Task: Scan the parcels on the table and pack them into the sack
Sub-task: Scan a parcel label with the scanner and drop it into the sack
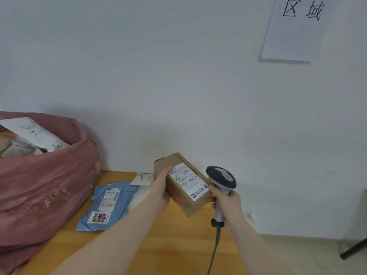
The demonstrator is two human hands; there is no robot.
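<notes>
Wooden table (178, 245) against a plain white wall (158, 76); sheet of paper (296, 30) with two handwritten characters pinned to the wall, upper right.

Cardboard box (183, 183): held in the air above the table, tilted, white shipping label (188, 180) facing up toward the camera. Left hand (160, 190) grips the box from its left side, thumb lying over the label's upper left corner, fingers curled under. Right hand (226, 199) is wrapped around the handle of a grey barcode scanner (221, 178); scanner head sits just beside the box's right edge, touching or nearly so — cannot tell which. Scanner cable (213, 253) hangs down past the table's front.

Blue mailer bag (108, 206) lies flat on the table below and left of the box, with a white label and a coloured sticker on it. Small white packet (142, 178) behind it, near the wall.

Pink sack (43, 179) stands at the table's left end, mouth open, with several parcels (33, 133) visible inside.
</notes>
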